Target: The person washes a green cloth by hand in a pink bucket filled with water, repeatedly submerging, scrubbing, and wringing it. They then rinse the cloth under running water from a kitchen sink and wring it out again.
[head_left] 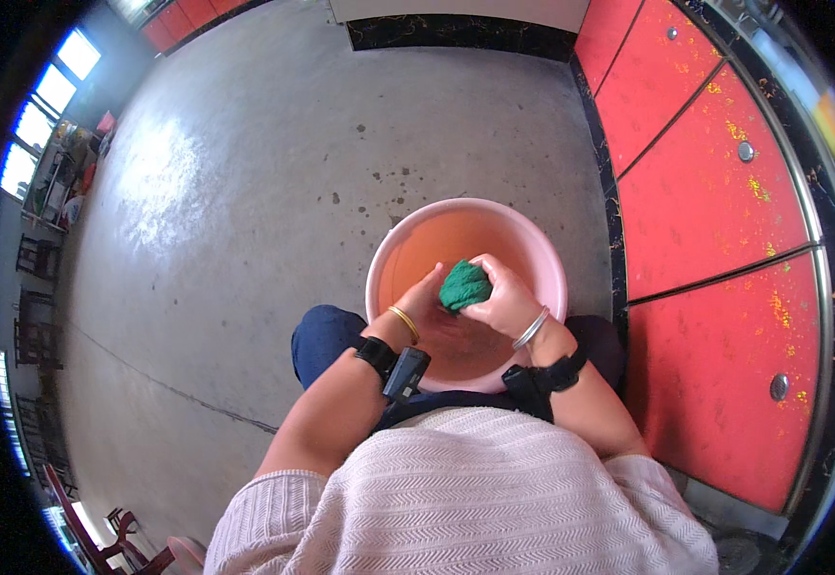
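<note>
A crumpled green cloth (465,286) is bunched in my right hand (505,296), whose fingers and thumb press on it from the right. To the left of the cloth is my left hand (423,305), thumb raised and palm turned towards it. The lower fingers of the left hand are partly lost in shadow, so contact with the cloth is unclear. Both hands are over a pink plastic basin (548,248), which stands on the floor between my knees. The basin's inside looks orange-brown, and I cannot tell how much liquid it holds.
Red cabinet doors (705,194) with round knobs rise close on the right. The grey concrete floor (259,180) bears dark wet spots beyond the basin. Dark wooden chairs (38,338) line the left wall, and a reddish wooden chair (119,539) is at lower left.
</note>
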Available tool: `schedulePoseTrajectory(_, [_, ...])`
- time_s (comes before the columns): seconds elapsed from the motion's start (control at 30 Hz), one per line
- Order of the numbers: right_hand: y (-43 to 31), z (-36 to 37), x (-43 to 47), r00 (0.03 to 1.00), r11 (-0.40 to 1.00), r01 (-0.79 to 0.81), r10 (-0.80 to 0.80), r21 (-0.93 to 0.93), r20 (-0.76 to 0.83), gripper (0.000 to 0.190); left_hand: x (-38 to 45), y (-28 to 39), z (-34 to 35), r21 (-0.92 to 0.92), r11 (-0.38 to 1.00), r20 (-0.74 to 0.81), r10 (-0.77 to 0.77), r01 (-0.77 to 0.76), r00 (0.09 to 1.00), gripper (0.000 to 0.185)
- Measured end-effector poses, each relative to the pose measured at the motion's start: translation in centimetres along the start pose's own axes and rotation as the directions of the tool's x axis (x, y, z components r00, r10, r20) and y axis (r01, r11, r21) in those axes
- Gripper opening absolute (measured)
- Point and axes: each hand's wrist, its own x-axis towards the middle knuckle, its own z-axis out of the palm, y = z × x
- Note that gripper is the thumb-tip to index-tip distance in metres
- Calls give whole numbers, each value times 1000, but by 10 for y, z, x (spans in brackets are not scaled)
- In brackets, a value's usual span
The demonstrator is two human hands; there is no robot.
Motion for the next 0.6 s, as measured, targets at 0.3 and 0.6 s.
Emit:
schedulePoseTrajectory(0.3, [3, 4, -36, 989, 265, -112, 128, 958, 80, 51, 35, -19, -8, 5, 989, -185, 145, -147, 972, 37])
schedulePoseTrajectory(0.6, [64, -8, -15, 908, 260, -45, 413, 965, -69, 55, -3, -12, 32, -314, 944, 163, 155, -97, 974, 46])
